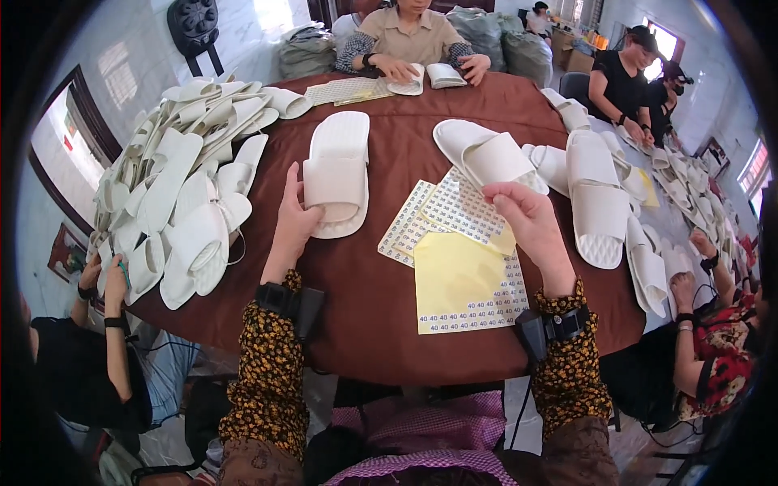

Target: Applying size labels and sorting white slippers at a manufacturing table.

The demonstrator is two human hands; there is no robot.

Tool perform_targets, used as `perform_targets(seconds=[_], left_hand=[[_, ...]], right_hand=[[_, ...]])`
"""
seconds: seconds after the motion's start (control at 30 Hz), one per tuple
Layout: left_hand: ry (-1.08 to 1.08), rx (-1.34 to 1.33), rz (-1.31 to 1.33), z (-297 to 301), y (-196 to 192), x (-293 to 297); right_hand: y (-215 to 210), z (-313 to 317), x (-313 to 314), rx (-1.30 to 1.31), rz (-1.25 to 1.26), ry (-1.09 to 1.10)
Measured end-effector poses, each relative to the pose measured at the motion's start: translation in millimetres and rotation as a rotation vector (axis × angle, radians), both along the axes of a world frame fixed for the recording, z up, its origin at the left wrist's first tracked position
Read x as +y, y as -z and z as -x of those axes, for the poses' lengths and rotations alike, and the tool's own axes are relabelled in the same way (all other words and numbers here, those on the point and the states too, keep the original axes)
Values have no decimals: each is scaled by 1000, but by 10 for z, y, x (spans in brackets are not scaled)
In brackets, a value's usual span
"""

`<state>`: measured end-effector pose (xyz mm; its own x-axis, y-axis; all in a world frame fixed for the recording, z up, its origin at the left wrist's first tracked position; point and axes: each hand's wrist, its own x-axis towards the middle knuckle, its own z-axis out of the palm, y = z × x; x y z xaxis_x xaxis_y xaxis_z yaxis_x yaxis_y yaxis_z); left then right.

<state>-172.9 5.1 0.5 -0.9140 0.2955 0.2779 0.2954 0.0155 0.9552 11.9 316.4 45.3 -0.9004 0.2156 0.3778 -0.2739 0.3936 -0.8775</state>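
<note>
Starting at the left: heap of white slippers (182, 174) piled on the brown round table (381, 324). Left hand (293, 220), fingers loosely spread, rests against the near edge of a single white slipper (337, 172) lying flat. Centre: sticker sheets (454, 223) and a yellow backing sheet (454, 271). Right hand (527, 220) pinches the sheets' upper edge, thumb and fingers pressed together. Second slipper (486, 155) just beyond; more slippers (596, 198) at right.
</note>
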Motion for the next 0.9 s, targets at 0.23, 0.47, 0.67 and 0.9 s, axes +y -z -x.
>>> perform_targets(seconds=[0.23,0.47,0.67,0.9], left_hand=[[52,-374,-247,-13,-56,4],[364,-430,-502,-60,-202,-188],[305,-448,-540,-372,-282,-161],[749,-1000,-877,-1157,-490,80]], right_hand=[[42,30,12,28,7,34],[137,52,81,60,39,53],[139,-26,202,105,115,71],[98,64,180,331,458,-227]])
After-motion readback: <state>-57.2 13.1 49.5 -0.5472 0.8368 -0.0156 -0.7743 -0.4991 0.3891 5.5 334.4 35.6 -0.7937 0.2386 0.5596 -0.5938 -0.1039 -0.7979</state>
